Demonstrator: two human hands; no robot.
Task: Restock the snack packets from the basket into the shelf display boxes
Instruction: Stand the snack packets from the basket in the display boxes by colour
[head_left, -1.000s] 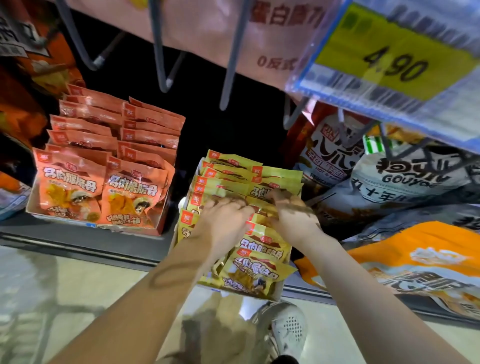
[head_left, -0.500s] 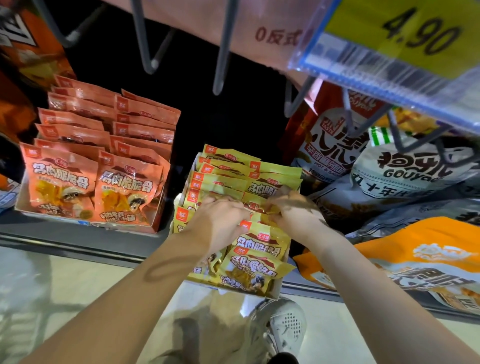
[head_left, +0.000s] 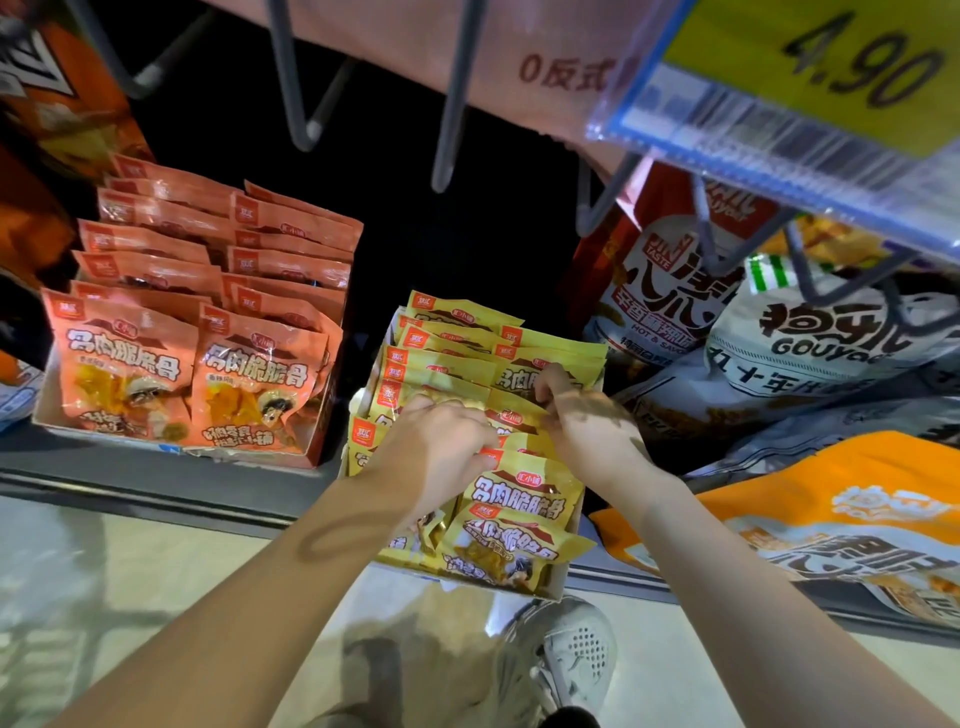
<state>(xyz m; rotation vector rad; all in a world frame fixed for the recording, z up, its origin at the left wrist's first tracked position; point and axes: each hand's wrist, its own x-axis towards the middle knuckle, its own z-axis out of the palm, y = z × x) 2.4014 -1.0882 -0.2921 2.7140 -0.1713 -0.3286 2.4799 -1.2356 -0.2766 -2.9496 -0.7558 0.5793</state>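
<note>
Your left hand (head_left: 441, 441) and right hand (head_left: 582, 421) both pinch into the glossy yellow foil snack packets (head_left: 519, 499) at centre frame — rows running away toward the upper frame — the left hand nearer the white cardboard display box (head_left: 550, 584) front.

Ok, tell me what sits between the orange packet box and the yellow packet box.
Nothing in the head view: only a dark, bare gap of shelf separates the orange packet box from the yellow packet box.

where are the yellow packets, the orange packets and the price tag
yellow packets (head_left: 519, 499): head view, on the face of a front packet in the box
orange packets (head_left: 124, 358): head view, on the front left packet's face
price tag (head_left: 841, 67): head view, on the yellow label
</note>
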